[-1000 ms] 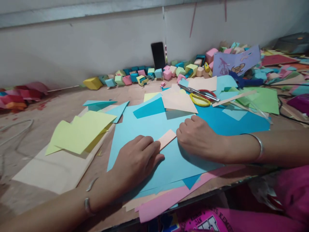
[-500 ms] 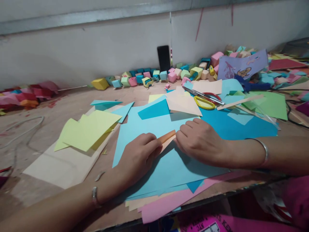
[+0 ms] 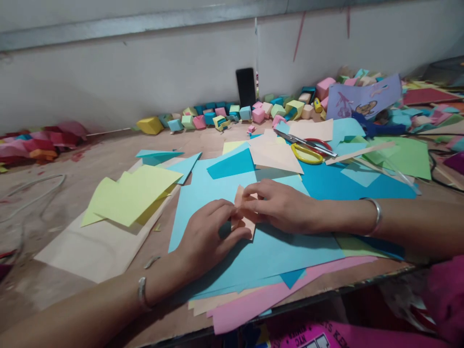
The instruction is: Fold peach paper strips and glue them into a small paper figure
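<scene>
A small folded piece of peach paper point(image 3: 248, 228) lies on the light blue sheets point(image 3: 286, 251), partly hidden under my fingers. My left hand point(image 3: 208, 232) grips its left side, thumb along the lower part and fingertips near the middle. From the right, my right hand point(image 3: 279, 205) pinches the upper part of the same piece, fingers bent over it. The fingertips of both hands almost meet at its centre. Behind them rest a dark blue paper piece point(image 3: 234, 163) and a larger peach sheet point(image 3: 277, 155).
Scissors with red and yellow handles point(image 3: 307, 153) lie behind my right hand. Yellow sheets point(image 3: 136, 195) are at the left. Several folded paper cubes point(image 3: 209, 118) line the wall, where a black phone point(image 3: 246, 87) leans. Pink paper point(image 3: 250, 307) overhangs the front edge.
The peach paper has turned from lying slantwise between my hands to a more upright position. My right hand has moved left, and its fist has loosened into a pinch.
</scene>
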{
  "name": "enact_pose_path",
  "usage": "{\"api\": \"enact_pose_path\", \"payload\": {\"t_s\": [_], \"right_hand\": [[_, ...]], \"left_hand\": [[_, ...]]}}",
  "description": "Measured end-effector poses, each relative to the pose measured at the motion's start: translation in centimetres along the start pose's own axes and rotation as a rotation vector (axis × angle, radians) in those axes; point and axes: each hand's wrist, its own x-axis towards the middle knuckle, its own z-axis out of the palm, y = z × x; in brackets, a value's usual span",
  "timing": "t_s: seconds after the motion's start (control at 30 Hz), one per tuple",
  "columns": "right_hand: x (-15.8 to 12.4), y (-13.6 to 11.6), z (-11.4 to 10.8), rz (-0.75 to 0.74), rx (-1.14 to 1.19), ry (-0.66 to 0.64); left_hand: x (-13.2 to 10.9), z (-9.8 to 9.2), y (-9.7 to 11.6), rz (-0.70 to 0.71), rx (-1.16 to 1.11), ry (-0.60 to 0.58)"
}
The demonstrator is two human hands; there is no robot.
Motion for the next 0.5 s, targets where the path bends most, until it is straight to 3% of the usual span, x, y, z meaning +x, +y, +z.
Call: {"api": "enact_pose_path", "payload": {"t_s": [0.3, 0.5], "right_hand": [[-0.23, 0.14, 0.10, -0.107, -0.037, -0.004], [-0.18, 0.25, -0.33, -0.203, -0.184, -0.048]], "left_hand": [[0.08, -0.38, 0.56, 0.047, -0.100, 0.028], [-0.08, 0.21, 0.13, 0.114, -0.091, -0.071]]}}
